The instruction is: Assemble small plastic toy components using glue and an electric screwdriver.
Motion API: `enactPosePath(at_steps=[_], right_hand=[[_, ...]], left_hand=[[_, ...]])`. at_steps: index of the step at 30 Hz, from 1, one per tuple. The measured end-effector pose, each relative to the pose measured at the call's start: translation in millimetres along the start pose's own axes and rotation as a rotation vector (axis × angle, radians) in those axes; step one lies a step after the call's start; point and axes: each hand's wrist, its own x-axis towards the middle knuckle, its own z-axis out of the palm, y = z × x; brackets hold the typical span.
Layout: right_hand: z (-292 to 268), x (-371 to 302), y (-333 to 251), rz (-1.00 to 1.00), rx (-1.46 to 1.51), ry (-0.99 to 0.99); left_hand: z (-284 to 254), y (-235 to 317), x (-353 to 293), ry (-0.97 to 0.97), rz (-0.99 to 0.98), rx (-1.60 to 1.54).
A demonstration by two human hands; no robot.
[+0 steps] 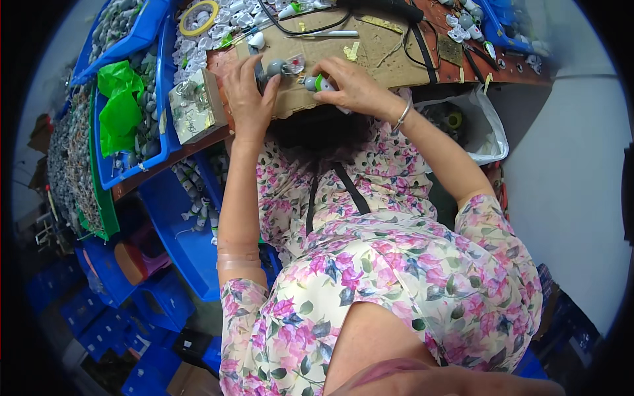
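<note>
My left hand (247, 99) is at the left of the cardboard-covered work surface (370, 49), its fingers and thumb curved round a small grey rounded plastic part (275, 68). A clear piece with a red spot (295, 64) juts from the right side of that part. My right hand (353, 86) pinches a small grey, white and green plastic assembly (321, 84) between thumb and fingers, just right of the left hand. The two pieces are apart. A white cone-shaped cap (256, 40) lies beyond my left hand.
A white box (197, 109) stands at the table's left edge, beside blue bins (105, 142) of grey parts and a green bag (120, 105). White parts (193, 49), a tape roll (198, 18), a pen-like tool (332, 33) and black cable (422, 53) lie beyond. A white-lined container (492, 125) is at right.
</note>
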Motion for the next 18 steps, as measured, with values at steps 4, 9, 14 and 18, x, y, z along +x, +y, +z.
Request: enactPosePath(at_steps=[4, 9, 14, 18], right_hand=[[23.0, -5.7, -11.2, 0.198, 0.204, 0.069], [50.4, -21.4, -21.1, 0.111, 0.287, 0.216], [51.3, -25.6, -22.6, 0.071, 0.323, 0.145], [19.0, -12.1, -24.6, -0.052, 0.054, 0.044]], left_hand=[[-14.7, 30.7, -35.7, -0.104, -0.294, -0.347], [-16.4, 54.5, -70.0, -0.241, -0.455, -0.514], [-6.9, 51.1, -79.4, -0.211, -0.465, -0.514], [-19.7, 50.9, -81.5, -0.258, -0.551, -0.583]])
